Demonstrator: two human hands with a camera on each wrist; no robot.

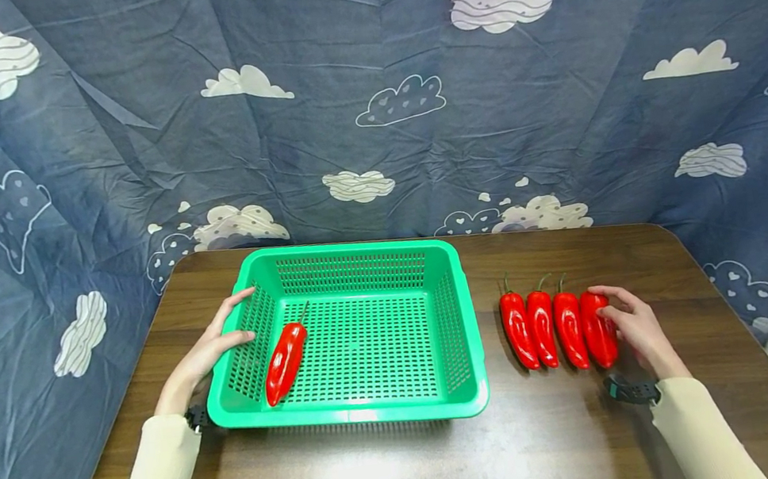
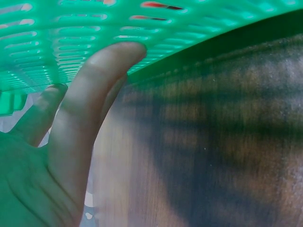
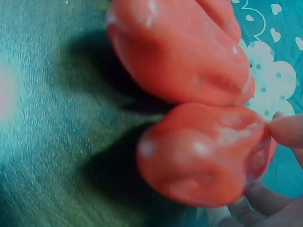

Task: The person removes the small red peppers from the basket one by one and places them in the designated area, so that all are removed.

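A green plastic basket [image 1: 358,414] stands on the table, with one red chili pepper [image 1: 287,363] lying in its left part. My left hand [image 1: 205,353] is at the basket's left side, touching it with thumb and fingers spread and fairly straight. In the left wrist view, the thumb [image 2: 102,71] lies against the slotted wall. To the right of the basket, several red peppers [image 1: 542,328] lie side by side in a row. My right hand [image 1: 635,324] pinches the rightmost pepper [image 1: 598,331] near its upper end; its stem is hidden.
The brown wooden table [image 1: 413,475] runs to a dark blue cloud-print cloth [image 1: 340,117] hanging behind and at the sides. A strip of tabletop separates the basket from the pepper row.
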